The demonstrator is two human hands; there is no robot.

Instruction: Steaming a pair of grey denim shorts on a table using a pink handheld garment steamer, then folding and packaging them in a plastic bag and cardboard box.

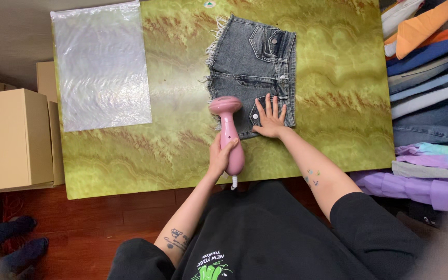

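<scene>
Two hands worked: left hand (pixel 219 156) clamped around pink handheld steamer (pixel 228 132) handle; right hand (pixel 269 118), fingers spread, flat on grey denim shorts (pixel 252 67).

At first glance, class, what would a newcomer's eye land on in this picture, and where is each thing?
Mid-table, the left hand grips a pink steamer, its head on grey denim shorts that the right hand presses flat. The table itself is vivid green-gold marble. A clear bag lies at its left end, and a stack of folded clothes sits along the right.
</scene>
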